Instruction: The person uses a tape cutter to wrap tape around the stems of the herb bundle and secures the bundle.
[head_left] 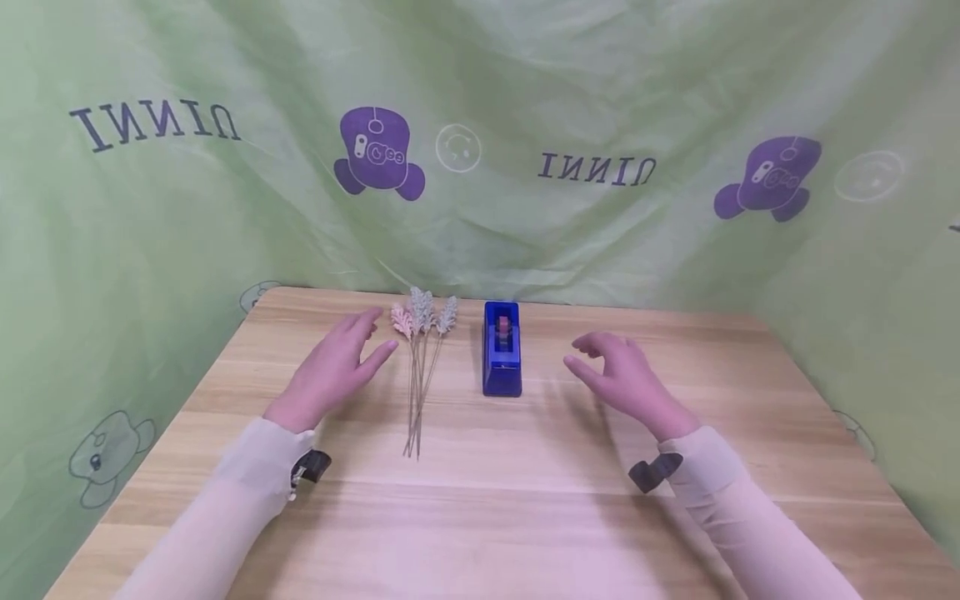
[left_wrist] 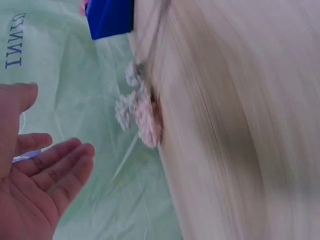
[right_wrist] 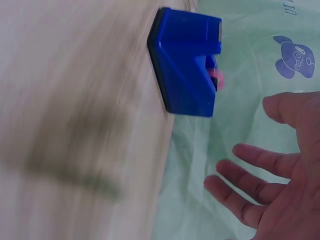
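Several artificial flower stems (head_left: pixel 420 375) lie on the table, their grey heads (head_left: pixel 422 310) and pink head (head_left: pixel 402 320) toward the back. Just left of them is my left hand (head_left: pixel 333 362), fingers loosely spread and holding nothing. A blue tape dispenser (head_left: pixel 502 350) with a pinkish-red core stands upright to the right of the stems. Past it on the right, my right hand (head_left: pixel 618 379) hovers with relaxed fingers, apart from the dispenser. In the right wrist view the dispenser (right_wrist: pixel 185 62) shows its side, beyond the bare fingertips (right_wrist: pixel 215 182).
The wooden table (head_left: pixel 480 517) ends at a green curtain (head_left: pixel 480 242) printed with purple bears, hanging behind it and along both sides. Dark wrist cameras are strapped at the left cuff (head_left: pixel 311 465) and right cuff (head_left: pixel 656 472).
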